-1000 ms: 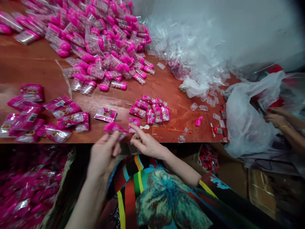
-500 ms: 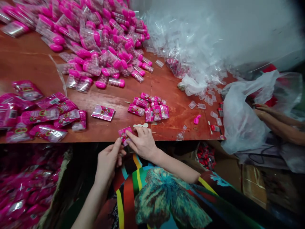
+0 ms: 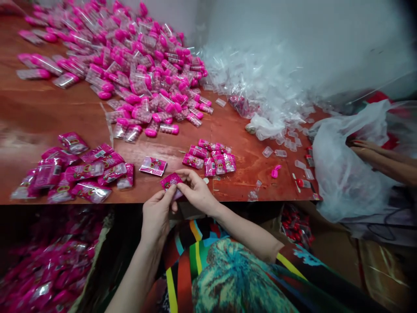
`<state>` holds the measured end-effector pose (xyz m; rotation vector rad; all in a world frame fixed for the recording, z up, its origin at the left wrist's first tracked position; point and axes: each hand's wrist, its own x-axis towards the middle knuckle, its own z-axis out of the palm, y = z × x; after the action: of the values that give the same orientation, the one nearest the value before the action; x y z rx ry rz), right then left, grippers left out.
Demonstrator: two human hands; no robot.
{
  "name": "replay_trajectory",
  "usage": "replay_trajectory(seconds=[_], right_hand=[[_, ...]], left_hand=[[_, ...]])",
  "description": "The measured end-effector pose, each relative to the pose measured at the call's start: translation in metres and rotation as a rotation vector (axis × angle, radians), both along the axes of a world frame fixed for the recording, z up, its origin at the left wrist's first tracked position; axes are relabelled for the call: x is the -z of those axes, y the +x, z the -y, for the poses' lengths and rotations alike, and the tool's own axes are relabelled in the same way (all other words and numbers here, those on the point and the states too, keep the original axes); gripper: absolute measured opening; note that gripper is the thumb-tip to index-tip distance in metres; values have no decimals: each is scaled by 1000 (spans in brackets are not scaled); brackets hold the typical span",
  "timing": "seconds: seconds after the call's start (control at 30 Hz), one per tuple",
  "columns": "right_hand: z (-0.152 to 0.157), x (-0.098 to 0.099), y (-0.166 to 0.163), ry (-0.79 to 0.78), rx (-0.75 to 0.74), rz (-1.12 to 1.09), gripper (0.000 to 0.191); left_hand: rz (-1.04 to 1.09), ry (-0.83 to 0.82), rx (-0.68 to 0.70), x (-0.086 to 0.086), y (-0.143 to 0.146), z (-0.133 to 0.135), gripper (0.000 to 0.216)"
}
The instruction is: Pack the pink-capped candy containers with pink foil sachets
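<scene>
Both of my hands pinch one small pink printed packet [image 3: 170, 179] just over the table's front edge. My left hand [image 3: 157, 211] closes thumb and fingers on its lower left side. On the right side, my right hand [image 3: 194, 191] grips it with thumb and bent fingers; what the packet contains is hidden. A flat pink printed sleeve [image 3: 153, 166] lies on the table beyond my left hand. Just past my right hand sits a cluster of small filled pink packets [image 3: 215, 159]. A small white piece [image 3: 206, 180] rests beside my right fingers.
A large heap of pink-capped clear bottles [image 3: 140, 78] covers the back left. Pink bagged packs [image 3: 84, 169] lie at front left, above a full sack [image 3: 55, 256]. Clear plastic pieces [image 3: 260, 78] are piled behind. Another person's hand [image 3: 361, 145] is beside a white plastic bag [image 3: 352, 174].
My right fingers have shifted from lying over the packet to pinching its right side. The view has swung left, so the table's things appear farther right.
</scene>
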<state>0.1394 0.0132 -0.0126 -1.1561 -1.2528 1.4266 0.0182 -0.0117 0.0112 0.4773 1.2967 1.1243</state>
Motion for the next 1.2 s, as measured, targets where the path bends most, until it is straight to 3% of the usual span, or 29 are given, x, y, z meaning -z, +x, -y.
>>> replay_trajectory(seconds=[0.17,0.37,0.5,0.63,0.73,0.83,0.9,0.97,1.07,1.2], right_hand=[[-8,-4,-3,152,1,259,30],[-19,-3,-3,202,16,438,32],[-26,-14,4,182,-188,956,36],[-28,-34,12,156,-365,1394,41],[-55,-49,15,241,-284,1393,44],[-114,-53,12,361,-115,1384,40],[-156,-49,7,459,-146,1442,44],[-185,-42,0,570,-270,1475,45],[-195,-34,-8,595,-416,1491,47],[-176,-34,-12,583,-530,1474,45]], left_hand=[[113,-46,26,2,-2,-15,38],[157,-104,56,5,-8,-24,48],[152,-132,73,-1,-25,-24,47],[130,-113,-28,-8,-45,-25,45],[128,-116,-59,-10,-49,-28,46],[129,-139,-34,-7,-41,-29,47],[147,-157,-1,-3,-34,-28,47],[156,-170,27,-1,-30,-25,44],[158,-190,32,1,-30,-20,42],[163,-212,-10,0,-36,-15,43]])
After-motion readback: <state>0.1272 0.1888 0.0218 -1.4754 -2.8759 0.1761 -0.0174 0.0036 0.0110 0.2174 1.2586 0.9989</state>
